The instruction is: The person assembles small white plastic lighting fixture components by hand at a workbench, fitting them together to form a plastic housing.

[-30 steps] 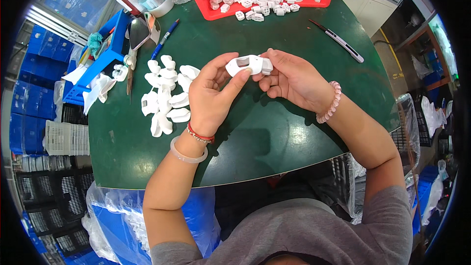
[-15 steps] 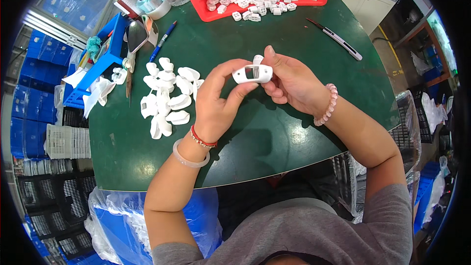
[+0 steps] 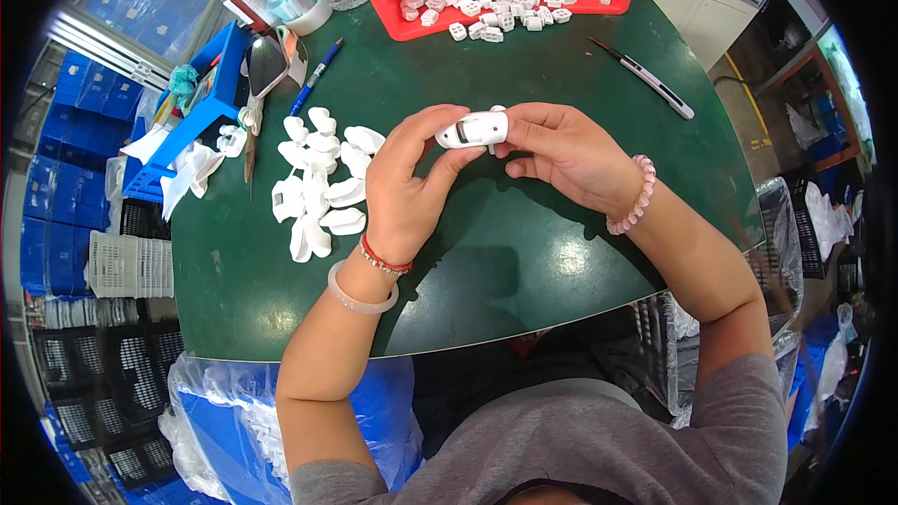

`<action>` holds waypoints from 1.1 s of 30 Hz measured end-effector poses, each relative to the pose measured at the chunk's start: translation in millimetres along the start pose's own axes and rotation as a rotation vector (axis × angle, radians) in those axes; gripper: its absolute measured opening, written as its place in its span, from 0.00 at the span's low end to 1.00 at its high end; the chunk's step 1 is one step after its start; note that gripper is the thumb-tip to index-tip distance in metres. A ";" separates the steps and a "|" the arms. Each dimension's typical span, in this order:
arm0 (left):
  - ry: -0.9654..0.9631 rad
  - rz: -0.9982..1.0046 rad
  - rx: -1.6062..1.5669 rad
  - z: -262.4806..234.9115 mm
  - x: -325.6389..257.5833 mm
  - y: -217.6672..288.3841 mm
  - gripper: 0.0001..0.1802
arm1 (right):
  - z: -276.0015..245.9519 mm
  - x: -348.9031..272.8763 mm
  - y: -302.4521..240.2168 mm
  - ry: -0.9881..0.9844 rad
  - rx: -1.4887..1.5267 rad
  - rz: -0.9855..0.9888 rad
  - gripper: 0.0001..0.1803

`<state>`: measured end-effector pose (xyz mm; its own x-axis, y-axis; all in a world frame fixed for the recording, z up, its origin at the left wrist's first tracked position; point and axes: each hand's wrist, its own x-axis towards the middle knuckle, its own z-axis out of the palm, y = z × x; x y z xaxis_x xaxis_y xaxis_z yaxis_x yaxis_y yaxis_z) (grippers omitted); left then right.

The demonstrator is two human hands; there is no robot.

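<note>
A white rounded plastic housing (image 3: 479, 130) with a slot in its middle and small dark holes is held above the green table. My left hand (image 3: 409, 182) is closed on its left end, fingers along the far side and thumb at the near edge. My right hand (image 3: 578, 161) pinches the right end between thumb and fingers. A small white piece juts out at the housing's far edge; how it joins on is partly hidden. Beside my left hand lies a pile of similar white plastic shells (image 3: 315, 182).
A red tray (image 3: 402, 29) with many small white plastic parts (image 3: 505, 2) stands at the far side. A craft knife (image 3: 652, 84) lies far right, a blue pen (image 3: 316, 77) far left. A blue rack (image 3: 210, 98), a phone (image 3: 267, 64) and scissors (image 3: 250, 154) line the left edge.
The housing has tipped in my hands, so its slot looks narrower and its top faces me more. Both hands have shifted slightly; the right thumb has come down onto the housing's end.
</note>
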<state>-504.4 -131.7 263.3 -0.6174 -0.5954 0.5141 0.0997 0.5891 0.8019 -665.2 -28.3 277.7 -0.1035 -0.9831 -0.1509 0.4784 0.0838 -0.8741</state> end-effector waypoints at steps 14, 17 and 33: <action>-0.046 0.038 0.018 -2.6 -0.8 -2.7 0.18 | 3.0 0.5 1.0 -0.025 -0.011 -0.021 0.15; -0.047 -0.067 -0.025 -2.9 -2.8 -5.7 0.18 | 2.0 1.7 3.0 -0.031 0.006 -0.012 0.16; -0.123 -0.562 -0.667 -5.6 1.8 7.4 0.16 | 1.5 3.4 6.2 0.005 0.005 -0.111 0.16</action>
<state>-500.4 -131.4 271.9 -0.7879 -0.6156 -0.0154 0.1673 -0.2380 0.9567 -661.2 -31.3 272.4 -0.1602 -0.9855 -0.0559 0.4684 -0.0261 -0.8831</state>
